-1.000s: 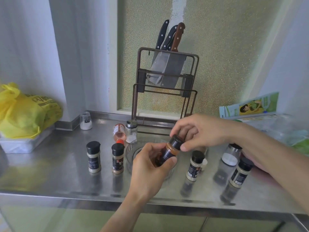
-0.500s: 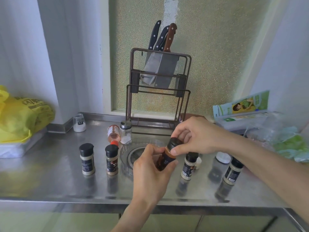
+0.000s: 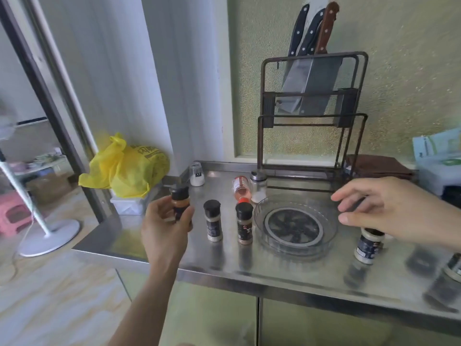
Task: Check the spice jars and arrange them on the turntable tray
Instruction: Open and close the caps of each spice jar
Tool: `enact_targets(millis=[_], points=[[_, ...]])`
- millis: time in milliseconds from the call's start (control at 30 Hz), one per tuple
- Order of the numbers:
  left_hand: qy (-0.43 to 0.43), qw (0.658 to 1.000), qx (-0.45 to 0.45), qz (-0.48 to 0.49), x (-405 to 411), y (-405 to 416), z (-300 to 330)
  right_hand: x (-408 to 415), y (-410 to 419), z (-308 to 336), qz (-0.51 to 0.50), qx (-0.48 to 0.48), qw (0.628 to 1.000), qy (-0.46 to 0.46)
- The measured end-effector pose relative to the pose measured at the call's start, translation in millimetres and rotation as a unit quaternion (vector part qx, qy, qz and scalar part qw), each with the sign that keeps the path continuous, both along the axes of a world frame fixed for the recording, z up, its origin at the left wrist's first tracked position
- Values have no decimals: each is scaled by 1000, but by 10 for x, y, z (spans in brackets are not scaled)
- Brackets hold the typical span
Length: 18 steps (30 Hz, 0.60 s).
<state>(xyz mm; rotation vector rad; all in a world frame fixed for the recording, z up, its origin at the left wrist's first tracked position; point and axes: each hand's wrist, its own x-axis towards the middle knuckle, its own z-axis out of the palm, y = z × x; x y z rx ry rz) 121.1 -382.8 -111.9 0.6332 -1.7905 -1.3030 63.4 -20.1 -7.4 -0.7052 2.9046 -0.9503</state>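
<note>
From the head camera, my left hand (image 3: 166, 227) is closed around an orange spice jar (image 3: 180, 204) with a black cap, and I hold it upright above the left end of the steel counter (image 3: 287, 260), just left of two black-capped jars (image 3: 213, 221) that stand side by side. My right hand (image 3: 381, 208) has its fingers spread and holds nothing; it hovers over another jar (image 3: 368, 247) on the right side, near it, but I cannot tell if it touches the cap. The clear turntable tray (image 3: 295, 222) stands between my hands and has no jar in it yet, so I judge that the arranging is not begun. To do this step well, I should set the orange jar down flat and upright — either beside the two checked ones or near the tray's rim, not in the middle, so that space remains for the others. Some things are hard to see: the labels are too small to read, the jar under my right hand is partly covered, and at the right edge one more jar (image 3: 455, 268) is cut off — its blurred reflection confuses the counting.
</note>
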Motion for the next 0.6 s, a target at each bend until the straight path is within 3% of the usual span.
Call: enact_targets(millis=[200, 400, 500, 600], points=[[-138, 989, -44, 17, -139, -147, -357, 28, -391, -182, 8, 58, 997, 50], [-184, 980, -75, -8, -117, -113, -427, 133, -584, -340, 34, 103, 991, 74], [-165, 981, -100, 11, 9, 46, -256, 207, -522, -311, 37, 124, 988, 83], [-29, 980, -197, 20, 152, 497, 104, 195, -279, -241, 4, 108, 990, 95]])
